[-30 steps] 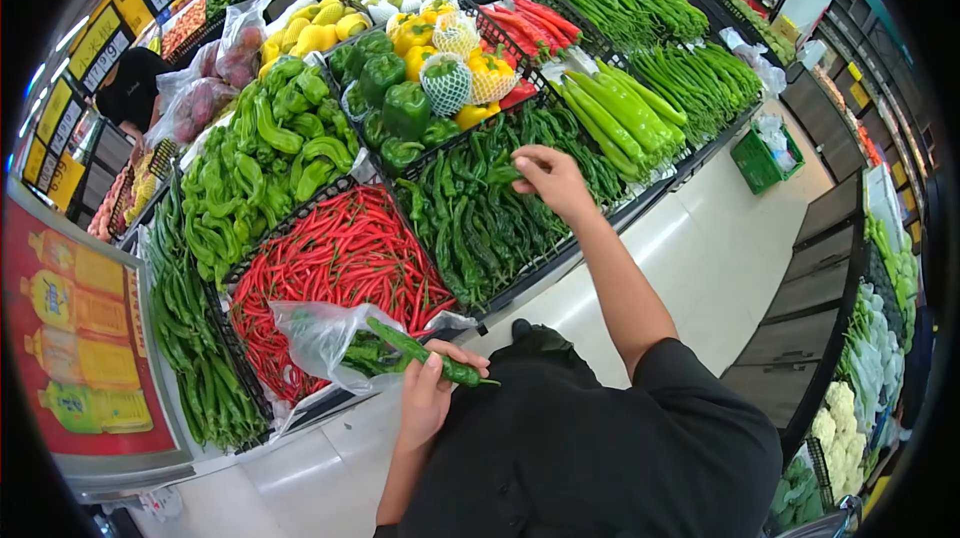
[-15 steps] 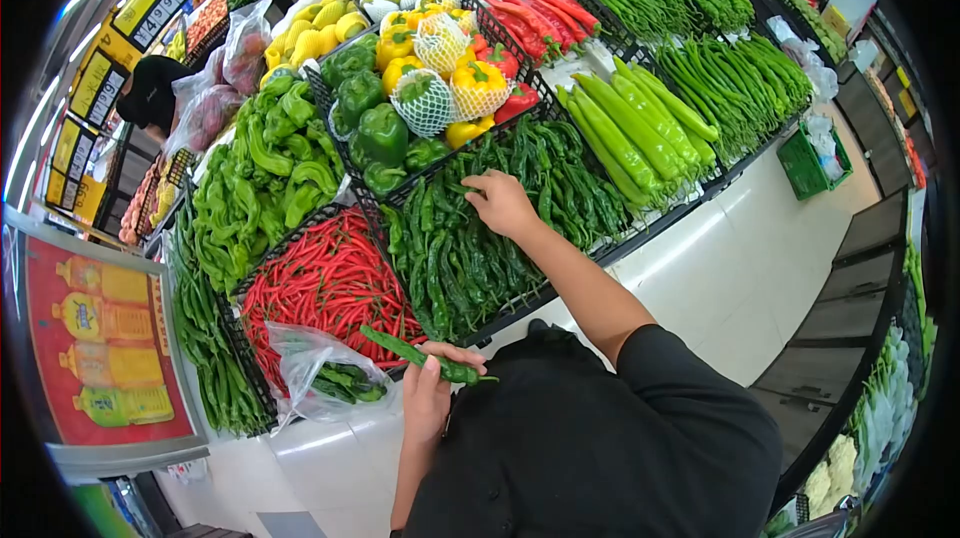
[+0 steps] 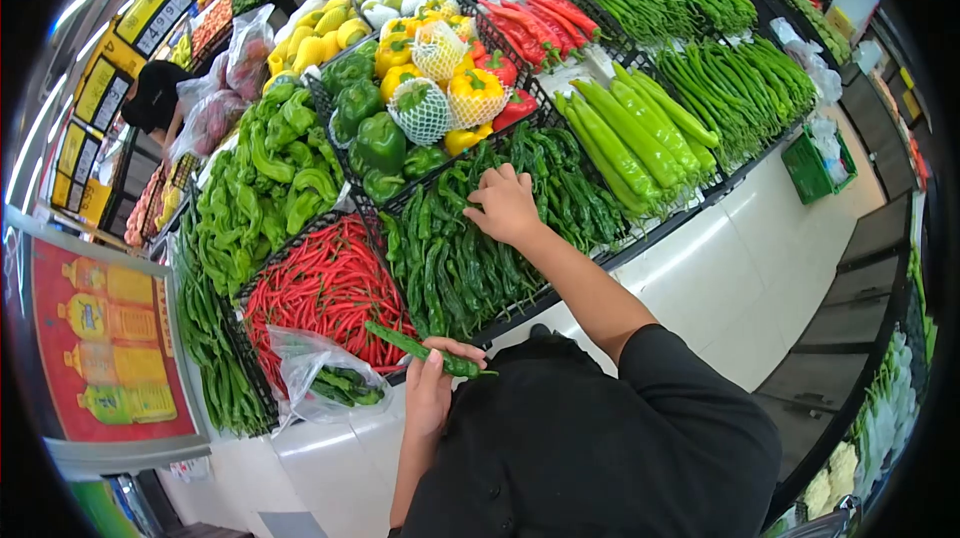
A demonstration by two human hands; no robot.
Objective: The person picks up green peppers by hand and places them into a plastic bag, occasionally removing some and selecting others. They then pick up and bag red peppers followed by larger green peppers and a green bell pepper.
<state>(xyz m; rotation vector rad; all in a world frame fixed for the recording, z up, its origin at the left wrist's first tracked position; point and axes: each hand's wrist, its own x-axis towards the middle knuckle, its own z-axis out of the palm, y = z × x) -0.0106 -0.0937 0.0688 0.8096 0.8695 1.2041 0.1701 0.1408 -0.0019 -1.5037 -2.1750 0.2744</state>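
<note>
My left hand (image 3: 428,393) is closed around a dark green chili pepper (image 3: 400,340), holding it in front of my chest at a slant. Close to that hand, a clear plastic bag (image 3: 298,353) with several green peppers (image 3: 345,385) inside lies at the front edge of the red chilies (image 3: 325,283). My right hand (image 3: 507,206) reaches over the crate of wrinkled dark green peppers (image 3: 445,258). Its fingers are bent and apart, touching or just above the pile, and no pepper shows in them. The fingertips are partly hidden.
Green bell peppers (image 3: 380,143) and netted yellow peppers (image 3: 475,88) lie behind. Long light green peppers (image 3: 625,138) fill the section to the right. A green basket (image 3: 815,168) stands on the floor. Another person (image 3: 155,98) is at the far left. A drinks poster (image 3: 112,338) stands at left.
My right hand has shifted slightly and its fingers have spread and bent down over the dark green peppers. The left hand keeps its pepper almost still. The person at far left has moved.
</note>
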